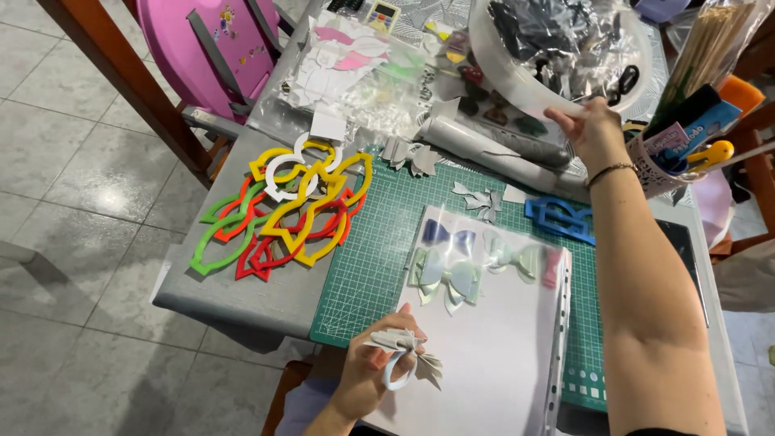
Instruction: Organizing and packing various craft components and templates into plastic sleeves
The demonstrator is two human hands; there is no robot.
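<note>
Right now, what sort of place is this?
Probably a home craft table: a green cutting mat, coloured plastic templates, and a grey bow in the left hand.

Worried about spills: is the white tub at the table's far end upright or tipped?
Tipped. The right hand grips the white tub by its rim, its mouth tilted toward the camera, showing dark pieces inside.

A grey table stands on a tiled floor. A green cutting mat lies on it, with a clear plastic sleeve and a blue template on top. Beside the mat's left edge sits a pile of yellow, red and green templates. Farther back lie a rolled sheet and a bag of cut shapes.
</note>
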